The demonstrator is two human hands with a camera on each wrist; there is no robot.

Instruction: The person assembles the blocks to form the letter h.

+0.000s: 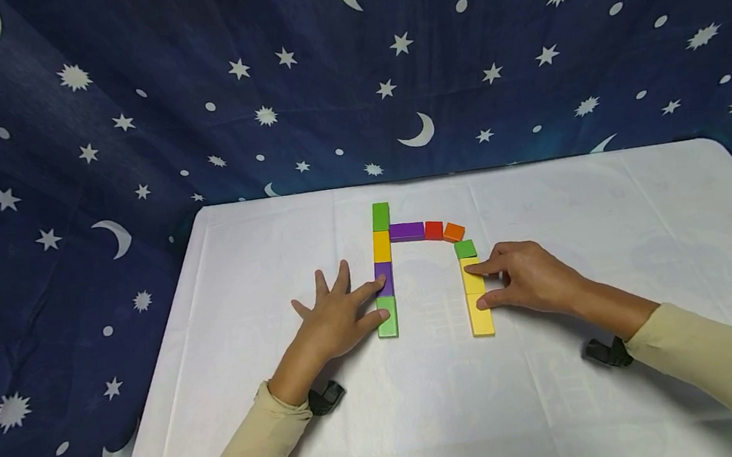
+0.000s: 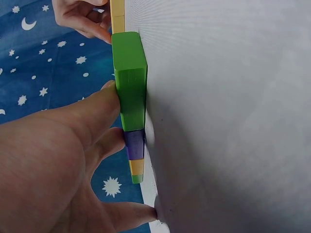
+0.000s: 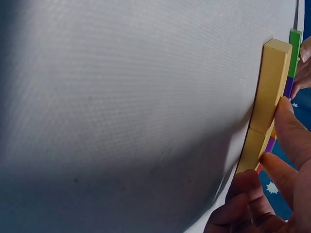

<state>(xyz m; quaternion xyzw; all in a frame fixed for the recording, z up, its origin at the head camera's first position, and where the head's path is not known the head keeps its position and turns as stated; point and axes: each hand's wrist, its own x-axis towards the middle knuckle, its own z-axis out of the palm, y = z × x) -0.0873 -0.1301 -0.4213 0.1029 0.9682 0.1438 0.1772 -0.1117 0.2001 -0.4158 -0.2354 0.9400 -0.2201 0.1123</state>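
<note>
My left hand [image 1: 330,324] is spread over the left column of blocks. Its index fingertip rests on a purple block [image 1: 382,269], its thumb on the light green block [image 1: 388,327] at the near end. Beyond these lie a yellow-orange block [image 1: 382,247] and a green block [image 1: 381,217]. On the right, my right hand [image 1: 540,279] touches two pale yellow blocks: index finger on the farther yellow block [image 1: 474,284], thumb on the nearer yellow block [image 1: 483,324]. Its other fingers are bent beside them in the right wrist view. A small green block [image 1: 465,250] caps that column.
Between the two columns, a purple block [image 1: 407,232], a red block [image 1: 433,231] and a tilted orange block [image 1: 453,232] form a bridging row. Everything lies flat on a white-covered table [image 1: 613,228]. Behind the far edge hangs a dark blue star-and-moon cloth [image 1: 315,36].
</note>
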